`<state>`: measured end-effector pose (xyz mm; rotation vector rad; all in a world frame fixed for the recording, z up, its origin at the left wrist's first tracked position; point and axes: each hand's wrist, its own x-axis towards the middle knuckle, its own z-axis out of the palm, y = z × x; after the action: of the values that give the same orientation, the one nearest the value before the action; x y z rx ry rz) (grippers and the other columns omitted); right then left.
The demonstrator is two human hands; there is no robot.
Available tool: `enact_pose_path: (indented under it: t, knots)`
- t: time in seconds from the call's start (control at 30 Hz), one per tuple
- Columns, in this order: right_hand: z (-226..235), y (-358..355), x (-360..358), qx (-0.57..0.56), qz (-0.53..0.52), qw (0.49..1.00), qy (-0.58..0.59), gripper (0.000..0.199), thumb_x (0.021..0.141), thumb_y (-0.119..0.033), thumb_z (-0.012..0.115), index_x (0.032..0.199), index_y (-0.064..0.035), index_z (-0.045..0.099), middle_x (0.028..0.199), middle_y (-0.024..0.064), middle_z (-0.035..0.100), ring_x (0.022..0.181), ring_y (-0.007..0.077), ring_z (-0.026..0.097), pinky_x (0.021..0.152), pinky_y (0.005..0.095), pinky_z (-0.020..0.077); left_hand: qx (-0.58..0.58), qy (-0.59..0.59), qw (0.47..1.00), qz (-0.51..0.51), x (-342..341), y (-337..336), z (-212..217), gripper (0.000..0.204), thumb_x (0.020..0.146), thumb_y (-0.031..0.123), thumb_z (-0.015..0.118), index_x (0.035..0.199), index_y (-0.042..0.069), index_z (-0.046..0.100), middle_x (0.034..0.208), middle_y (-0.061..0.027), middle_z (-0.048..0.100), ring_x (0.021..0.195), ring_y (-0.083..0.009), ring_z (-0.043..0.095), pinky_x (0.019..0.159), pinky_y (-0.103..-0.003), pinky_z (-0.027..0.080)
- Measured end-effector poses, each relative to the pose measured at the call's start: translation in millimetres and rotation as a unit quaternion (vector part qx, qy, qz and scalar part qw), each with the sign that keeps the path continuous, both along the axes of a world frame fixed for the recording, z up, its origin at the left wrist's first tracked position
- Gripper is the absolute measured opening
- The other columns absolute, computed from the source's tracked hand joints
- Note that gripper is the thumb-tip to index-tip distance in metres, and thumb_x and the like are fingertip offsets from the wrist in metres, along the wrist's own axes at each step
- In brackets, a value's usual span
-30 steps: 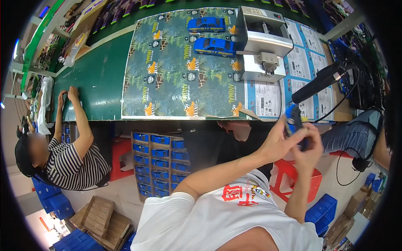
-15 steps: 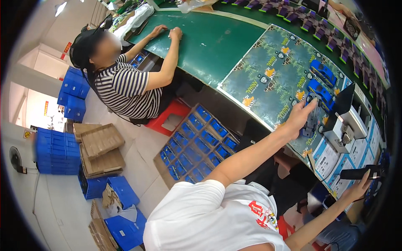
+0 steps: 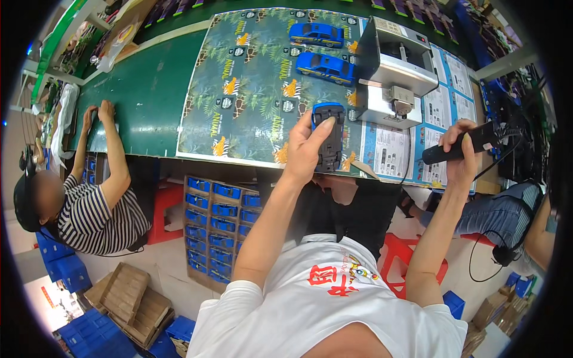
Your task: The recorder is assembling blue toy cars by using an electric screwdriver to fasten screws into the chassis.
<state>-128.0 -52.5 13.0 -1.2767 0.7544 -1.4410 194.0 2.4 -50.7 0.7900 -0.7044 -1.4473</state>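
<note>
My left hand (image 3: 305, 149) is closed round a blue toy car (image 3: 330, 140), its black underside turned up and my thumb lying on it. The car is over the front edge of the bench. In my right hand (image 3: 461, 155) is a black electric screwdriver (image 3: 439, 154), gripped near its corded end, its tip pointing left, apart from the car. Beyond my left hand, two more blue toy cars (image 3: 316, 34) stand on their wheels on the printed sheet (image 3: 250, 77). Between my hands, farther back, sits a silver metal machine (image 3: 388, 98).
A co-worker in a striped shirt (image 3: 89, 209) works at the green bench (image 3: 149, 107) on the left. Below the bench, a divided carton (image 3: 206, 238) holds several blue cars. Another person's leg (image 3: 483, 209) is close on the right. A red stool (image 3: 394, 262) stands beside me.
My view has swung to the right, so the bench now runs across the front. Both hands still hold the car and the screwdriver, which now shows more fully.
</note>
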Motion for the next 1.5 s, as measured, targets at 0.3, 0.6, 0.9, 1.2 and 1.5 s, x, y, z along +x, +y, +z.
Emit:
enact_pose_path:
  t: [0.3,0.6,0.9,1.2,1.5]
  knots:
    - [6.9,3.6,6.6,0.037,0.046,0.996,0.06,0.046,0.08,-0.029,0.077,0.109,0.0014,0.058,0.073,0.0062,0.058,0.062,0.0137,0.054,0.068,0.0322,0.048,-0.024,-0.069,0.996,0.044,-10.8,6.3,14.1,0.02,0.099,0.022,0.064,0.103,0.002,0.061,0.087,-0.0054,0.069,0.074,-0.0099,0.067,0.064,-0.024,0.055]
    - [1.6,8.1,15.7,0.024,0.022,0.999,0.015,0.042,0.081,-0.024,0.077,0.108,0.0004,0.057,0.072,0.0048,0.056,0.06,0.0135,0.051,0.065,0.0324,0.0462,0.046,-0.08,0.996,0.002,-0.2,18.2,21.7,0.026,0.099,0.028,0.06,0.104,0.002,0.061,0.084,-0.0116,0.069,0.069,-0.0181,0.069,0.064,-0.031,0.057]
    - [23.2,4.2,10.2,0.004,0.058,0.998,0.021,0.037,0.08,-0.025,0.076,0.098,-0.001,0.054,0.066,0.0062,0.054,0.053,0.0146,0.052,0.055,0.0313,0.0476,0.143,-0.017,0.989,-0.04,-3.1,11.3,13.5,0.036,0.102,0.04,0.055,0.101,0.004,0.06,0.083,-0.0103,0.069,0.067,-0.0187,0.069,0.059,-0.031,0.057]
    - [84.0,-39.7,96.4,-0.142,0.033,0.984,-0.103,0.012,0.089,-0.01,0.066,0.088,-0.0017,0.058,0.064,0.0045,0.054,0.054,0.0152,0.054,0.062,0.0347,0.0505,0.127,0.003,0.991,-0.036,10.7,-0.1,4.2,0.036,0.102,0.038,0.056,0.104,0.002,0.058,0.09,-0.0142,0.069,0.071,-0.0243,0.072,0.066,-0.039,0.063]
    - [78.1,-27.0,117.9,-0.148,-0.068,0.987,0.003,0.013,0.082,-0.005,0.077,0.078,-0.0024,0.065,0.06,0.0017,0.059,0.049,0.0079,0.055,0.049,0.0216,0.0439,0.111,-0.033,0.993,-0.033,-0.4,5.9,7.5,0.03,0.099,0.032,0.062,0.105,0.003,0.058,0.09,-0.0142,0.07,0.069,-0.0209,0.072,0.061,-0.034,0.062]
